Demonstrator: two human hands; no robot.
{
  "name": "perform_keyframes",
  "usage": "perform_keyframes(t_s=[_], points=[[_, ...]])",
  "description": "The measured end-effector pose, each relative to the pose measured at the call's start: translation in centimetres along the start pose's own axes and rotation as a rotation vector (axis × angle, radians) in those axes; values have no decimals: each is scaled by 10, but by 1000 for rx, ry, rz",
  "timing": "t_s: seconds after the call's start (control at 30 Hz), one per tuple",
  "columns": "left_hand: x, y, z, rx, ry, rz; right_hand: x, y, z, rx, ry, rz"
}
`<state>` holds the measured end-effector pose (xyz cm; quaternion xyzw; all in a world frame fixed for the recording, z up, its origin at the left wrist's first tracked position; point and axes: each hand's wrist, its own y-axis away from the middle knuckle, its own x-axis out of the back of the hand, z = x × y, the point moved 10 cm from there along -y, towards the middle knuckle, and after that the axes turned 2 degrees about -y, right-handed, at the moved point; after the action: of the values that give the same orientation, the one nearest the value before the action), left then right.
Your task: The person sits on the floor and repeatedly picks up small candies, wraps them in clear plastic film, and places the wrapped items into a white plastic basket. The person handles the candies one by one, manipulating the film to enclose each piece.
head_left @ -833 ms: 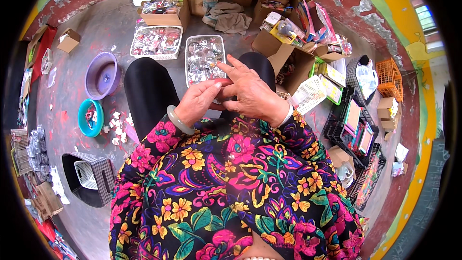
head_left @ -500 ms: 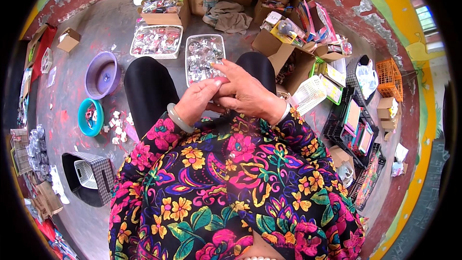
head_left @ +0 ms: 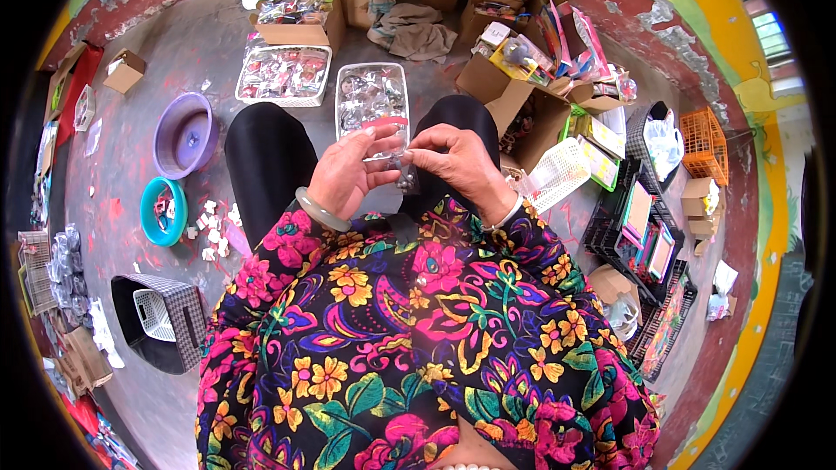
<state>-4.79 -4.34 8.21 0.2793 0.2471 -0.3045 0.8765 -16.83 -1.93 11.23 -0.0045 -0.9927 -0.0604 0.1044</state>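
Narrow gaps between basket (head_left: 339, 109) and knees (head_left: 268, 148)

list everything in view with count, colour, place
red strip: one, red, centre
small item: one, clear and dark, below the strip
baskets of packets: two, white, upper centre
perforated basket: one, white, right of centre
purple basin: one, purple, left
teal basin: one, teal, left
white pieces: many, white, left
checked bin: one, grey and black, lower left
cloth: one, grey, top centre
cardboard boxes: several, brown, mostly top, right
orange crate: one, orange, right
black crates: several, black, right
floral top: one, multicoloured, lower centre
trousers: one, black, centre
left hand: one, bare, centre
right hand: one, bare, centre
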Motion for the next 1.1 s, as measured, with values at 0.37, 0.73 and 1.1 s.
perform_keyframes(t_s=[0.37,0.73,1.1], points=[[14,-1,-18,147,-158,89,-9,0,28,-177,-406,34],[18,2,-12,85,-104,190,-15,4,44,-240,-435,8],[18,-7,-10,-4,145,64,-21,9,50,-316,-515,40]])
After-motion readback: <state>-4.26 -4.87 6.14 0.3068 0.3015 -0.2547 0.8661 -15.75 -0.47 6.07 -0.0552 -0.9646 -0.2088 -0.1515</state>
